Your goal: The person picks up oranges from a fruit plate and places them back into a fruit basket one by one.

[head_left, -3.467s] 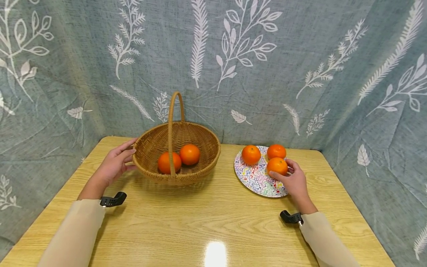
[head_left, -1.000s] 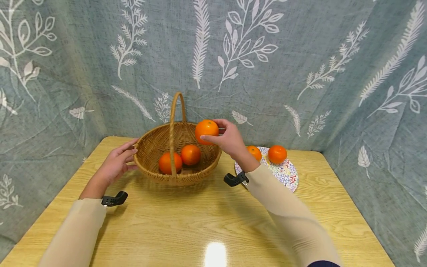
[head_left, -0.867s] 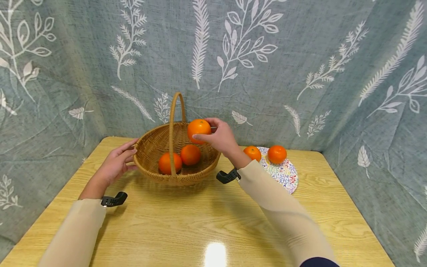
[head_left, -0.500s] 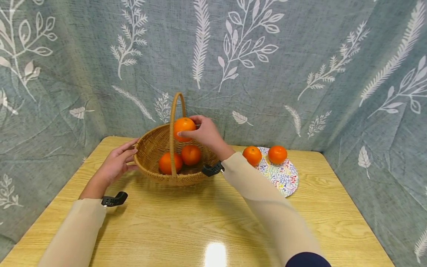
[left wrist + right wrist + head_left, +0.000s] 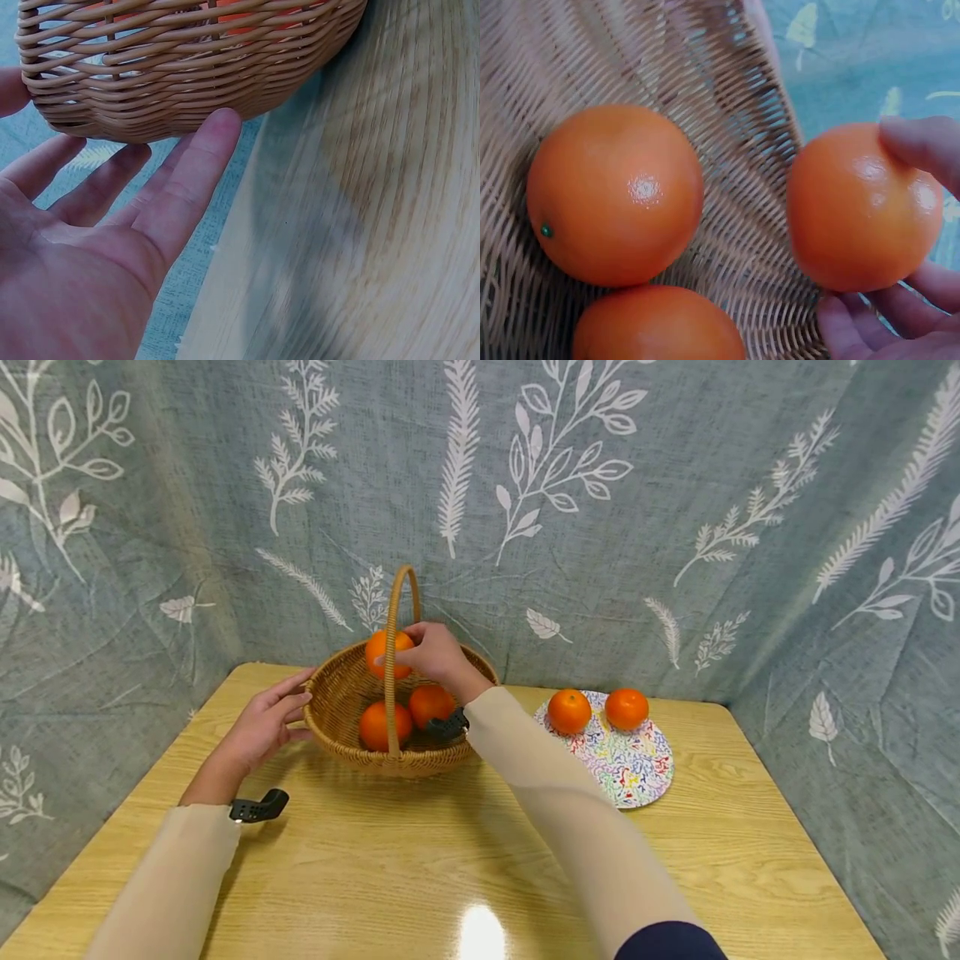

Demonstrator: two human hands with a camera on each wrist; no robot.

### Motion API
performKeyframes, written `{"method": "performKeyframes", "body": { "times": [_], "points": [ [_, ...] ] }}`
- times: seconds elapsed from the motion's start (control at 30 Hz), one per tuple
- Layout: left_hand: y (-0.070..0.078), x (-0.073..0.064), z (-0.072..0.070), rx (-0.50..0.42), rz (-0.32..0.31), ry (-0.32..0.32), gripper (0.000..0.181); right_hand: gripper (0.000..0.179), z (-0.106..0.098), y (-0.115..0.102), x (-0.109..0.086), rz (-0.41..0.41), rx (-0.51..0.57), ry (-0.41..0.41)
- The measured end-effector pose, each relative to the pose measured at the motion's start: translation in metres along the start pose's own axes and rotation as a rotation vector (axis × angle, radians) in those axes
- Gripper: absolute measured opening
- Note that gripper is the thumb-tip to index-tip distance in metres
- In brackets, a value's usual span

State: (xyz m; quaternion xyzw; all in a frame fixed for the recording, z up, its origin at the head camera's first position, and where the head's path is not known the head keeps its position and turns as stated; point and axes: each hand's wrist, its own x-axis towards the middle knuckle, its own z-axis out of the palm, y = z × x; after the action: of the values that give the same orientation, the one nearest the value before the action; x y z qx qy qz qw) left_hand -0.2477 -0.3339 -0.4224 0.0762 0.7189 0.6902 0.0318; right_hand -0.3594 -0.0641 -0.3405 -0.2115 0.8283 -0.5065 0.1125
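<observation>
My right hand [image 5: 438,656] holds an orange [image 5: 855,210] between thumb and fingers, above the far inner side of a wicker basket [image 5: 420,766]. In the head view the basket's arched handle [image 5: 392,685] crosses in front of this orange. Two more oranges lie inside the basket, a left one [image 5: 385,727] and a right one [image 5: 431,702], the latter partly covered by the wrist camera. My left hand [image 5: 258,727] touches the basket's left side with extended fingers [image 5: 187,180]. The left wrist view shows them against the woven outer wall.
To the right, a round plate [image 5: 630,777] with a multicoloured pattern carries two oranges, one at left [image 5: 568,712] and one at right [image 5: 627,709]. My right forearm crosses the plate's near left side. A leaf-patterned curtain [image 5: 570,635] hangs behind the wooden table [image 5: 360,860].
My right hand took an orange from the plate and carried it left, over the basket rim and behind the handle. My left hand stays at the basket's left side.
</observation>
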Motion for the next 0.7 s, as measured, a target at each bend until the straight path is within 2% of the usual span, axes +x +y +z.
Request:
{"method": "performKeyframes", "body": {
  "times": [0.23,0.3,0.53,0.7],
  "points": [
    [0.002,0.0,0.002,-0.086,0.026,-0.006,0.068,0.064,0.005,-0.003,0.01,0.167,-0.136,-0.073],
    [0.001,0.0,0.003,-0.092,0.026,-0.007,0.068,0.06,0.006,-0.002,0.013,0.198,-0.176,-0.096],
    [0.001,-0.001,0.003,-0.076,0.013,-0.001,0.069,0.06,0.004,0.003,0.022,0.188,-0.424,-0.176],
    [0.003,-0.001,0.003,-0.059,0.002,0.007,0.07,0.061,0.004,0.004,0.025,0.167,-0.489,-0.235]
  ]
}}
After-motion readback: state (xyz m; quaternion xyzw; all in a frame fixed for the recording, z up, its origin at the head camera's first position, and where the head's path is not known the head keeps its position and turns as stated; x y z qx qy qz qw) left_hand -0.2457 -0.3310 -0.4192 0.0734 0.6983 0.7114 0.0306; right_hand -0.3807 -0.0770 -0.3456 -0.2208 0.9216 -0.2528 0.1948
